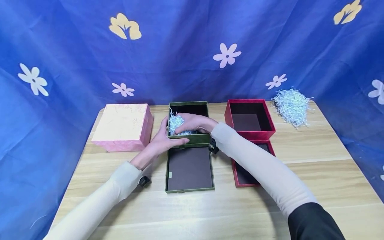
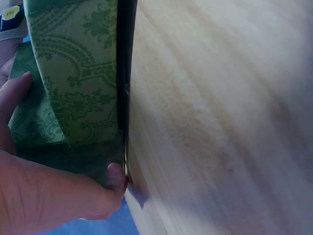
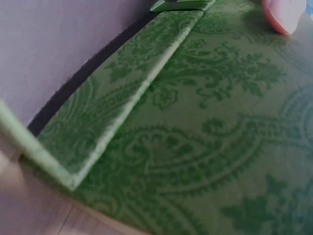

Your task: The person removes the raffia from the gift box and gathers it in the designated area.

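Observation:
At the middle of the table in the head view stands a green patterned box (image 1: 192, 139), its lid opened flat toward the front. My left hand (image 1: 163, 141) grips its near left corner, thumb along the front wall and fingers at the left side. In the left wrist view, fingers (image 2: 115, 181) bend against the green side near the tabletop. My right hand (image 1: 192, 122) reaches inside over the rim, thumb and fingers around pale blue shredded paper (image 1: 175, 122) at the left part of the box. Some fingertips are hidden in the box.
A pink box (image 1: 120, 123) stands closed at the left. Right of the green box is an opened red box (image 1: 255, 135), its lid (image 1: 238, 176) lying in front under my right forearm. A pile of shredded paper (image 1: 291, 106) lies at the far right, before a blue curtain (image 1: 186, 50).

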Demonstrator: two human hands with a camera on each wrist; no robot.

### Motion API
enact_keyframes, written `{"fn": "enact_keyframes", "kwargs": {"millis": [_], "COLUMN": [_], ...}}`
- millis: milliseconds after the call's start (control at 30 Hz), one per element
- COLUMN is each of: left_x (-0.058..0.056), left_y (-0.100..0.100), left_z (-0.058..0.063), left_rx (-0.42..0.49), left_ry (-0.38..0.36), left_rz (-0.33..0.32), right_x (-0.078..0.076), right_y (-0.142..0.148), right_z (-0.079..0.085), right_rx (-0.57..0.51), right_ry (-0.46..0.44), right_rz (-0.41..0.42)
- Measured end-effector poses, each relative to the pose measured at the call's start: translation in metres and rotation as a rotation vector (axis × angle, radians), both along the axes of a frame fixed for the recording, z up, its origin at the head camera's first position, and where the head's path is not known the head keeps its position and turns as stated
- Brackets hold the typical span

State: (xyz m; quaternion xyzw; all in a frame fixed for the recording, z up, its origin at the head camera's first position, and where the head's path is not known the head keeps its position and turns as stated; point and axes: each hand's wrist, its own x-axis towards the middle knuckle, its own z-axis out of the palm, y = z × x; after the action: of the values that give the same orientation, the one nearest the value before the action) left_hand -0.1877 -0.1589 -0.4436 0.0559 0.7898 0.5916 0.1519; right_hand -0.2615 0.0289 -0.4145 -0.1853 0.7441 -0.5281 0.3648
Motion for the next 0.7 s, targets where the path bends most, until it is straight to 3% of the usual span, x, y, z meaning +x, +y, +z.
{"fn": "enact_keyframes", "kwargs": {"millis": [200,533,700], "left_x": [0.002,0.008,0.006], "left_y": [-0.003,-0.003,-0.002], "left_z": [0.000,0.008,0.012], "left_rx": [-0.002,-0.099,-0.102], "left_ry": [0.007,0.060,0.068], "left_rz": [-0.004,-0.026,-0.032], "right_x": [-0.001,0.001,0.002], "right_y": [0.003,0.018,0.030], "right_z": [0.003,0.019,0.032], "right_rx": [0.065,0.000,-0.032], "right_ry": [0.088,0.175,0.179], "right_rz": [-0.008,-0.079,-0.128]}}
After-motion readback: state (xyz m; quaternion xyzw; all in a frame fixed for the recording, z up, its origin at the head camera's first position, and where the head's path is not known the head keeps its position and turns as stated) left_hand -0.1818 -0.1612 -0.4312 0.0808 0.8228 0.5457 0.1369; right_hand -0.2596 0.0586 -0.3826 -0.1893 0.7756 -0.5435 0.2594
